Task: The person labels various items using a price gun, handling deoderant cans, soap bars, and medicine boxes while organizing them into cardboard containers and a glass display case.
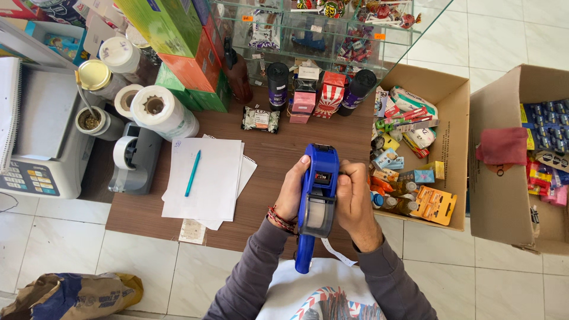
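A blue hand-held label gun [316, 201] with a white label roll is held upright over the brown counter [278, 148]. My left hand [290, 189] grips its left side, thumb up near the small display. My right hand [354, 198] wraps the right side, fingers by the top dial. A strip of white backing paper [339, 253] trails from under the gun. White paper sheets [207, 178] with a teal pen [192, 172] lie to the left.
A tape dispenser [133, 157], paper rolls [163, 112], jars and a grey scale [41, 136] stand at the left. Small goods line the counter's back under a glass case [332, 29]. Two open cardboard boxes [441, 95] [504, 195] of packets sit right. A bag [71, 294] lies on the tiled floor.
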